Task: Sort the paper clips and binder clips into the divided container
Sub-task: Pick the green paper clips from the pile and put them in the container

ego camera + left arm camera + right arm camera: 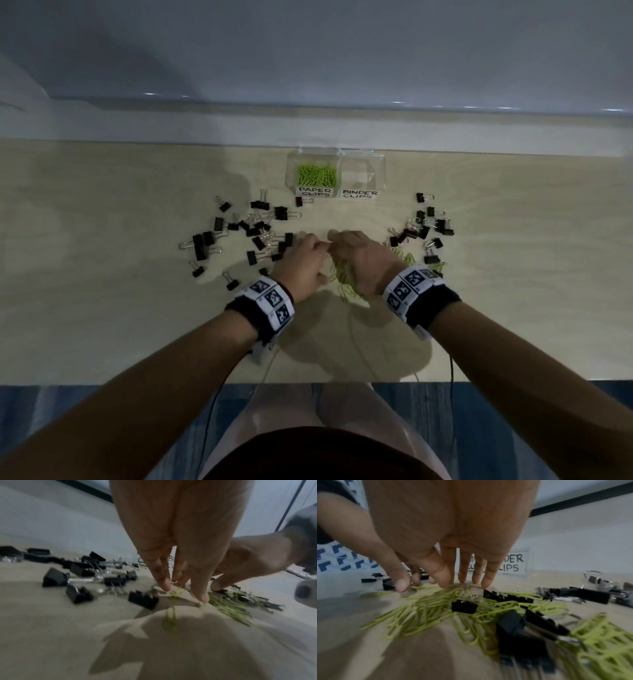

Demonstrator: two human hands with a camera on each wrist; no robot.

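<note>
A clear divided container [376,171] stands at the back of the table. Its "PAPER CLIPS" compartment [317,175] holds green paper clips, and nothing shows in the "BINDER CLIPS" side [359,176]. A loose pile of green paper clips [346,277] [436,609] lies under my hands, with a few black binder clips [464,606] mixed in. My left hand [308,251] [183,592] points its fingers down, tips touching clips on the table. Beside it, my right hand [349,246] [464,584] has straight fingers, tips resting at the pile's far edge.
Black binder clips lie scattered left of the hands [246,233] [75,573] and to the right [424,226] [583,595]. One sits just in front of the container [299,201]. A wall runs behind the table [102,308]. The table's front edge is near my body.
</note>
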